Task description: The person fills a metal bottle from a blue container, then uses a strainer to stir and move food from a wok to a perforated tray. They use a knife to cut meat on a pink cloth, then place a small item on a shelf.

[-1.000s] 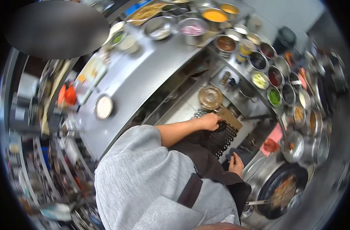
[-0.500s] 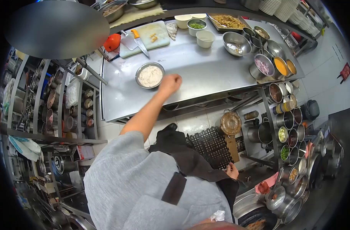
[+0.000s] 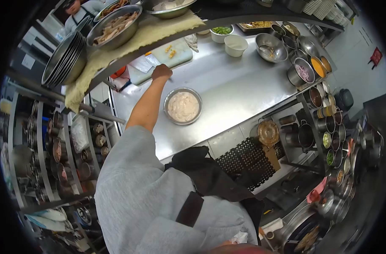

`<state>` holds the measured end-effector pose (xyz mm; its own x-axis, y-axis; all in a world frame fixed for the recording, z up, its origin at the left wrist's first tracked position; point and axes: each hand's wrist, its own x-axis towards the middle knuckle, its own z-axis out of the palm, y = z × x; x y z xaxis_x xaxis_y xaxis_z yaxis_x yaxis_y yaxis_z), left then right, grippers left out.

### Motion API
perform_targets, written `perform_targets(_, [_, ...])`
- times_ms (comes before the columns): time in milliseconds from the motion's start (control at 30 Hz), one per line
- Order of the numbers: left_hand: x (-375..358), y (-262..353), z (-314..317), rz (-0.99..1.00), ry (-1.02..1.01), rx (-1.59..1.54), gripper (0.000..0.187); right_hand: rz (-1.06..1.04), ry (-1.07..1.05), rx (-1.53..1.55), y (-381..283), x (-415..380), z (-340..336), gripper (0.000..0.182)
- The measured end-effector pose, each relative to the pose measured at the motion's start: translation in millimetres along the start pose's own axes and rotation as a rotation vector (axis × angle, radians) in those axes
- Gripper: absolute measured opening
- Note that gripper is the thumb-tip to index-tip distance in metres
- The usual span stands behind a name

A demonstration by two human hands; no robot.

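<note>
My left hand (image 3: 162, 73) is reached over the front edge of the white cutting board (image 3: 182, 56), at the end of the knife blade (image 3: 151, 60). Its fingers are curled closed; whatever they may hold is hidden. The knife's orange handle is mostly covered by the shelf edge, and a broad flat blade (image 3: 140, 64) lies beside it. Small yellowish pieces (image 3: 172, 53) sit on the board. Nearer to me stands a metal bowl (image 3: 166, 113) filled with a pale, creamy mixture (image 3: 183, 106). My right hand is out of view.
An overhead shelf with a yellowish cloth (image 3: 159, 31) carries stacked metal bowls (image 3: 66, 59) and a bowl of raw-looking strips (image 3: 116, 29). Further right on the steel table (image 3: 231, 97) are a white tub (image 3: 236, 45), a mixing bowl (image 3: 271, 48) and several pots. Another person (image 3: 81, 15) stands beyond.
My left hand has moved from beside the creamy bowl forward and left to the cutting board. My right hand has left the view. The camera view has shifted, showing more of the overhead shelf.
</note>
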<state>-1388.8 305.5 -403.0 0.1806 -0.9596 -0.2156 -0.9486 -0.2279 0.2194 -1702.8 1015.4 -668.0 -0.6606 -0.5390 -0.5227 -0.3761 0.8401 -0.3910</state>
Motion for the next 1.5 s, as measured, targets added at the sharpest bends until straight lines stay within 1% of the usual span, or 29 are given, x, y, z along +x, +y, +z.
perform_targets(33, [21, -4, 9, 0.02, 0.08, -0.003, 0.031, 0.028, 0.002, -0.02, -7, -6, 2, 0.025])
perform_targets(67, [29, 0, 3, 0.038, 0.083, -0.003, 0.031, 0.062, 0.016, -0.02, -16, -13, -1, 0.025])
perform_targets(133, [40, 11, -11, 0.026, 0.016, 0.059, 0.031, 0.134, 0.058, 0.01, -31, -27, -7, 0.025])
perform_targets(167, [59, 13, -4, -0.034, -0.056, 0.118, 0.039, 0.169, 0.088, 0.025, -39, -33, -11, 0.025])
perform_targets(267, [75, 16, 12, -0.014, -0.104, 0.25, 0.032, 0.231, 0.176, 0.058, -59, -50, -18, 0.024])
perform_targets(367, [85, 15, 19, 0.008, -0.164, 0.281, 0.031, 0.252, 0.263, 0.086, -78, -61, -26, 0.024])
perform_targets(467, [95, 5, 27, 0.069, -0.107, 0.27, 0.029, 0.252, 0.355, 0.107, -89, -74, -33, 0.023])
perform_targets(500, [89, 3, 24, 0.053, -0.071, 0.236, 0.029, 0.267, 0.361, 0.118, -115, -82, -51, 0.023])
perform_targets(533, [90, 0, 24, 0.032, -0.08, 0.233, 0.029, 0.29, 0.328, 0.174, -159, -85, -77, 0.022])
perform_targets(567, [94, -5, 25, 0.011, -0.085, 0.229, 0.028, 0.309, 0.296, 0.231, -183, -85, -89, 0.021])
perform_targets(600, [96, -7, 24, 0.03, -0.092, 0.275, 0.028, 0.318, 0.306, 0.247, -182, -81, -84, 0.021])
perform_targets(667, [100, -14, 34, 0.075, -0.088, 0.359, 0.029, 0.204, 0.296, 0.195, -163, -73, -75, 0.02])
perform_targets(700, [86, -10, 20, 0.065, -0.174, 0.396, 0.029, 0.14, 0.279, 0.158, -156, -72, -75, 0.02])
perform_targets(833, [105, -17, 39, 0.137, -0.103, 0.48, 0.029, 0.209, 0.313, 0.194, -151, -82, -80, 0.02])
perform_targets(900, [100, -15, 35, 0.085, -0.055, 0.396, 0.029, 0.245, 0.327, 0.155, -144, -83, -77, 0.02])
perform_targets(933, [97, -15, 29, 0.068, -0.071, 0.404, 0.029, 0.259, 0.338, 0.108, -136, -82, -73, 0.02])
perform_targets(1033, [98, -25, 18, 0.082, -0.065, 0.436, 0.029, 0.366, 0.246, 0.168, -106, -68, -53, 0.021])
perform_targets(1067, [96, -26, 12, 0.065, -0.054, 0.401, 0.03, 0.395, 0.23, 0.198, -100, -64, -48, 0.021])
perform_targets(1100, [97, -27, 5, 0.051, -0.041, 0.367, 0.032, 0.371, 0.262, 0.161, -87, -56, -37, 0.022])
perform_targets(1133, [119, -38, 4, 0.044, -0.033, 0.303, 0.033, 0.349, 0.295, 0.126, -79, -52, -24, 0.023])
perform_targets(1167, [139, -47, 7, 0.037, -0.029, 0.237, 0.035, 0.38, 0.251, 0.144, -83, -51, -24, 0.023])
perform_targets(1200, [129, -44, -11, 0.02, -0.027, 0.159, 0.036, 0.408, 0.206, 0.158, -96, -52, -31, 0.023])
perform_targets(1233, [126, -48, -22, 0.095, 0.003, 0.156, 0.036, 0.428, 0.198, 0.17, -102, -52, -29, 0.023])
perform_targets(1267, [154, -73, -13, 0.162, 0.08, 0.019, 0.036, 0.397, 0.216, 0.196, -106, -51, -29, 0.023])
perform_targets(1333, [146, -94, -9, 0.275, 0.095, 0.028, 0.034, 0.361, 0.238, 0.216, -113, -54, -25, 0.022])
perform_targets(1400, [140, -99, 19, -0.002, 0.077, -0.213, 0.031, 0.356, 0.232, 0.19, -120, -54, -24, 0.022])
perform_targets(1433, [157, -115, 37, -0.075, -0.004, -0.23, 0.03, 0.31, 0.196, 0.129, -121, -53, -26, 0.023])
perform_targets(1467, [157, -126, 50, -0.014, 0.03, -0.178, 0.03, 0.261, 0.166, 0.087, -119, -53, -28, 0.023])
perform_targets(1500, [134, -119, 42, 0.07, 0.064, -0.01, 0.03, 0.196, 0.214, 0.023, -109, -53, -25, 0.023])
